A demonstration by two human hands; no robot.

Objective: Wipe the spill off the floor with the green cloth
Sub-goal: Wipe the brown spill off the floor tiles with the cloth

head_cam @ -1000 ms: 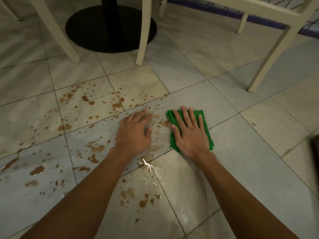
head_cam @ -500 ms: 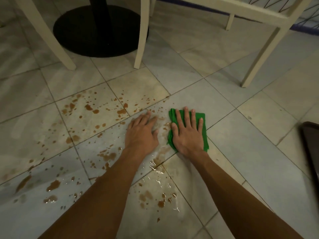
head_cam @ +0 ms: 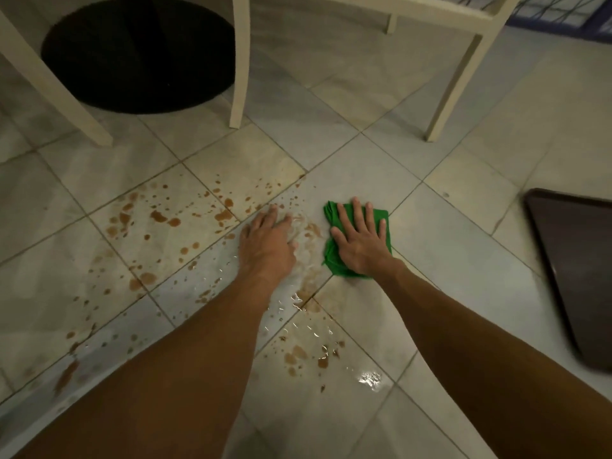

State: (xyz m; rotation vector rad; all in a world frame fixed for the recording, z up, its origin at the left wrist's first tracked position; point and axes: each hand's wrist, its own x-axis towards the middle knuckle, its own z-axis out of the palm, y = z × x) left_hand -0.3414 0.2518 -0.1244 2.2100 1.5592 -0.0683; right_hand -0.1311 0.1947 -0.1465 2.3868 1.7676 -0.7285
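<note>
A folded green cloth (head_cam: 332,258) lies flat on the tiled floor at the centre of the view. My right hand (head_cam: 361,241) presses on it with straight, spread fingers. Just left of it, my left hand (head_cam: 266,243) rests flat on the wet floor, fingers straight. A brown spill (head_cam: 159,217) is spattered in drops and blotches over the tiles left of my hands. A smeared wet patch (head_cam: 309,241) lies between the two hands. More brown drops (head_cam: 308,356) and shiny wet spots sit nearer to me, between my forearms.
A black round table base (head_cam: 139,54) stands at the top left. Cream chair legs (head_cam: 240,61) rise beyond the spill, with another leg (head_cam: 453,87) at the upper right. A dark brown tray-like object (head_cam: 576,270) lies on the floor at the right edge.
The cloth under my right hand has shifted slightly, and the wet smear beside it has widened. The view has swung right, revealing more of the dark object. My left hand stays planted.
</note>
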